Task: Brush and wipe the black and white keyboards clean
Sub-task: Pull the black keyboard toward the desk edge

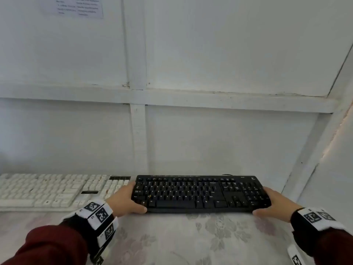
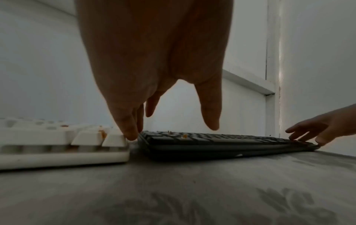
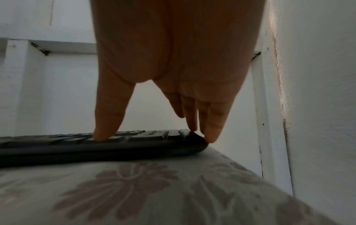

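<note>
Your left hand and right hand grip the flat black plastic keyboard's short ends at 9 and 3 o'clock; its long axis runs left-right across the desk; white keyboard sits at 9.

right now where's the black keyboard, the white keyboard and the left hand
black keyboard [image 1: 191, 204]: head view, on its space bar.
white keyboard [image 1: 38, 190]: head view, on its middle key rows.
left hand [image 1: 124, 199]: head view, on the back of the hand.

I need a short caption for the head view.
Both hands, left and right, hold the black keyboard by its ends.
</note>
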